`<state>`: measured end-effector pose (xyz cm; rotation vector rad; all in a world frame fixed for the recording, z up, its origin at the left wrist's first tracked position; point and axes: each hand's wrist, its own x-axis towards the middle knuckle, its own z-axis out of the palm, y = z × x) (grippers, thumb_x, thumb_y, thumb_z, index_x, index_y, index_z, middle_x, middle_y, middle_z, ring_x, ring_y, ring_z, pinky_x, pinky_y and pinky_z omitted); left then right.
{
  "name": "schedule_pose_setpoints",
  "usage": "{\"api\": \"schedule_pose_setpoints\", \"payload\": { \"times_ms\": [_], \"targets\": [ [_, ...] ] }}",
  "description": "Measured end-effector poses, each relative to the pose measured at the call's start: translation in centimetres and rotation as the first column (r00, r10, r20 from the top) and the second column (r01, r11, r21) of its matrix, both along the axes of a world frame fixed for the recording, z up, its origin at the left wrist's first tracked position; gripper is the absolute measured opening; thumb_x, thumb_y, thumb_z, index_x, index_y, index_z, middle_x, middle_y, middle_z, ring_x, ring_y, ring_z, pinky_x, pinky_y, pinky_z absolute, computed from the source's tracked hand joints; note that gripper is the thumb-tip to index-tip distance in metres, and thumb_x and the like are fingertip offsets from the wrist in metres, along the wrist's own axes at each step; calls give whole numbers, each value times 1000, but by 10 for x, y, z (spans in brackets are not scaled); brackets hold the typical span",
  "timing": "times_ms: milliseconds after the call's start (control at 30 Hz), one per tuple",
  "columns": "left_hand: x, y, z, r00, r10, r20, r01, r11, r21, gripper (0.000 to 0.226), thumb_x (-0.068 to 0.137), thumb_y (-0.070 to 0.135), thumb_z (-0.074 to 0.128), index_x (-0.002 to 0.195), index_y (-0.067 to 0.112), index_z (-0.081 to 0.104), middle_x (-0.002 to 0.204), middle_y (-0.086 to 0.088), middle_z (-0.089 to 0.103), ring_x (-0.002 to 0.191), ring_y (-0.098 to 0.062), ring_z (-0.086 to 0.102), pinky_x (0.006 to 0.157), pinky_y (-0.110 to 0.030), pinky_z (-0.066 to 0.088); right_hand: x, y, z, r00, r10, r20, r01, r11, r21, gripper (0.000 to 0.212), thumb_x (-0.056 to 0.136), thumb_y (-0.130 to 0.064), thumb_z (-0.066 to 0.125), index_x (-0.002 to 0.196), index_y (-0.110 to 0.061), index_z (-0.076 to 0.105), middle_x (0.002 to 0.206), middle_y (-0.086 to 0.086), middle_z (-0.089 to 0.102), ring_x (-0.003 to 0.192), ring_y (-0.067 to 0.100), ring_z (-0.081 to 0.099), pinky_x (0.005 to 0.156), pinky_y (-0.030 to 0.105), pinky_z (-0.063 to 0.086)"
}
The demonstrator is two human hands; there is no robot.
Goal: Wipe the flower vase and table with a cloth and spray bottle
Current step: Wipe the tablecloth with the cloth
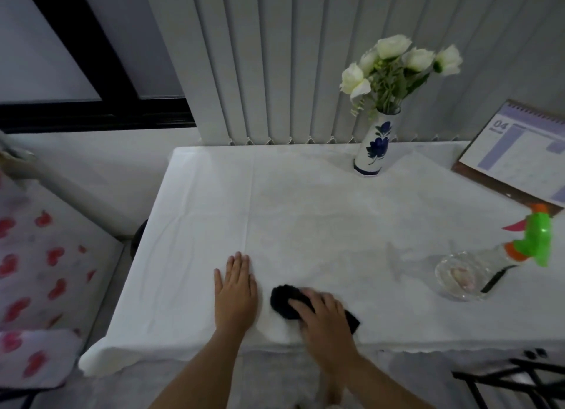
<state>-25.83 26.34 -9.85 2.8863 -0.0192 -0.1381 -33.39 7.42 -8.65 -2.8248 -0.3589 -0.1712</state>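
A white-covered table (pixel 305 213) fills the middle of the view. My right hand (pixel 324 320) presses down on a black cloth (pixel 282 298) near the table's front edge, fingers curled over it. Just to its left, my left hand (pixel 235 292) lies flat on the tablecloth, fingers apart, holding nothing. At the back of the table stands a white vase with blue flower print (pixel 376 145), holding white flowers (pixel 397 63). A clear spray bottle with a green and orange head (pixel 532 240) lies on its side at the right.
A desk calendar (pixel 519 158) leans at the back right corner. Vertical blinds (pixel 305 57) hang behind the table. A bed with a red heart-print cover (pixel 39 271) sits to the left. A dark rack (pixel 513 381) is at lower right.
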Motion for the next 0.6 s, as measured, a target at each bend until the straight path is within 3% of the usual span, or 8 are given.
{"api": "schedule_pose_setpoints", "payload": {
  "times_ms": [100,167,267,333,433,500,533,600],
  "targets": [
    [3,-2,1,1000,2,5,-2,1000,-15,70,90,38,0,153,15,19,162,-3,16,151,-18,9,122,-44,0,64,-51,15,976,-219,11,219,974,-54,42,71,-20,75,113,-24,70,120,12,66,93,36,64,82,43,53],
    [2,-4,2,1000,12,-15,-12,1000,-27,65,94,38,4,153,15,19,162,-3,16,151,-18,9,122,-43,0,84,-99,20,859,-509,-63,507,861,-44,38,84,-18,65,122,-18,64,127,21,56,102,42,55,88,49,45],
    [3,0,0,999,10,-32,-10,1000,5,53,103,29,22,154,18,12,164,0,9,151,-15,3,123,-43,-3,62,-118,15,679,-731,-67,732,681,-10,38,86,-17,65,124,-13,62,125,26,51,101,44,50,83,54,44],
    [5,0,1,1000,10,-28,-10,1000,-1,53,104,28,24,154,18,12,164,-1,9,151,-16,3,122,-43,-3,31,-75,12,737,-672,-72,674,739,1,45,75,-15,75,118,-15,65,119,25,56,93,43,54,75,52,48],
    [5,-3,3,1000,6,-22,-6,1000,-7,57,99,32,12,153,14,18,162,-5,16,151,-21,10,122,-45,0,4,3,2,963,-260,-67,262,965,17,49,65,-22,78,112,-27,67,111,13,64,84,34,61,66,43,52],
    [2,-4,5,1000,-5,6,5,1000,-13,67,92,35,4,151,10,25,160,-8,22,150,-25,16,121,-46,4,31,15,2,999,-32,-1,32,999,5,43,72,-24,71,114,-30,66,113,9,66,87,31,63,70,41,53],
    [2,-3,5,1000,-7,19,7,1000,-14,68,92,35,4,150,10,28,159,-9,25,149,-26,19,120,-47,6,57,7,4,1000,-1,5,1,1000,1,40,77,-24,68,117,-29,66,116,10,65,92,33,63,76,41,51],
    [4,-4,5,1000,4,12,-3,1000,-22,62,95,33,12,150,9,30,158,-9,28,148,-27,22,120,-48,7,105,-27,12,987,-148,-54,145,987,-66,40,87,-24,58,127,-26,60,129,13,56,105,36,55,88,44,45]
  ]
}}
